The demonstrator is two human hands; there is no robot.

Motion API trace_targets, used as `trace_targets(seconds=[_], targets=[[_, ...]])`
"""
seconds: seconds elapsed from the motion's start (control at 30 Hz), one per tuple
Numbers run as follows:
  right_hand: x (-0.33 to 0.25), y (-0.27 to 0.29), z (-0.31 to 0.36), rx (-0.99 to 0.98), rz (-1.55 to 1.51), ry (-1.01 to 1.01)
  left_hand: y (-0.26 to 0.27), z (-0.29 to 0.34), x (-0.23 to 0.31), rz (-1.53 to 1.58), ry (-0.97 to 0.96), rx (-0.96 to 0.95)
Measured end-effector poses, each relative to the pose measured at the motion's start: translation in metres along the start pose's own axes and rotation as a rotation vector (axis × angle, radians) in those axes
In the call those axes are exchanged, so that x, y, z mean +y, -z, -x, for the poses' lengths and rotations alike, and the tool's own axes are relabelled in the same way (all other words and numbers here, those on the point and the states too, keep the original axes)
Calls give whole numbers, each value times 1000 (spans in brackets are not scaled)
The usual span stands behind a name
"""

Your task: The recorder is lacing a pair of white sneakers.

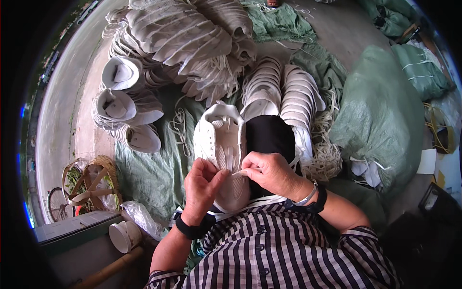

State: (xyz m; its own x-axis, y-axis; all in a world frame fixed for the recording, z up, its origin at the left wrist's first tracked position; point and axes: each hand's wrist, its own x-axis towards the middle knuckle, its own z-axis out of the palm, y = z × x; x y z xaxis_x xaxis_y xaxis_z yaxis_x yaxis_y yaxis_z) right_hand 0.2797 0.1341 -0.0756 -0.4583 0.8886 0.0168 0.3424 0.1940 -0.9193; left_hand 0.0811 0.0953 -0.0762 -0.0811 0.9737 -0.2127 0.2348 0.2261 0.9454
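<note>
A white shoe upper (205, 139) lies over my lap, its heel opening pointing away from me and its toe toward me. My left hand (199, 185) grips its left side, the thumb pressed near the lowest eyelets and the other fingers partly hidden. From the right, my right hand (274, 173) pinches a white shoelace (237, 173) between thumb and forefinger, just above the eyelets. Both hands are almost touching. Loose lace (260, 201) trails across the toe end and along my shirt. Beneath the upper, black cloth (270, 142) covers my knee.
A big heap of shoe uppers (178, 33) stands at the far left, with nested stacks (303, 91) ahead. A bundle of laces (327, 144) lies right of these. Green sacks (380, 115) fill the right side. At the left are a woven basket (108, 173) and a white tub (125, 236).
</note>
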Motion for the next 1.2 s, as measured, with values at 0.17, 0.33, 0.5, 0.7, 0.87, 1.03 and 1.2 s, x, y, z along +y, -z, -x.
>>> trace_targets(seconds=[0.17,0.33,0.5,0.7,0.87,1.03,1.2], targets=[[5,-5,-3,28,188,75,-16,11,9,-455,-24,171],[7,-7,1,42,299,183,-16,11,4,-488,-67,217],[6,-6,2,85,288,153,-9,5,-1,-159,-28,145],[6,-1,-5,-37,421,141,-12,6,7,-384,-30,148],[7,-1,-8,-75,286,85,-12,10,10,-461,-31,176],[2,-1,-11,-89,323,137,-10,9,5,-405,5,167],[-4,2,-14,-206,435,112,-10,6,1,-334,-14,155]])
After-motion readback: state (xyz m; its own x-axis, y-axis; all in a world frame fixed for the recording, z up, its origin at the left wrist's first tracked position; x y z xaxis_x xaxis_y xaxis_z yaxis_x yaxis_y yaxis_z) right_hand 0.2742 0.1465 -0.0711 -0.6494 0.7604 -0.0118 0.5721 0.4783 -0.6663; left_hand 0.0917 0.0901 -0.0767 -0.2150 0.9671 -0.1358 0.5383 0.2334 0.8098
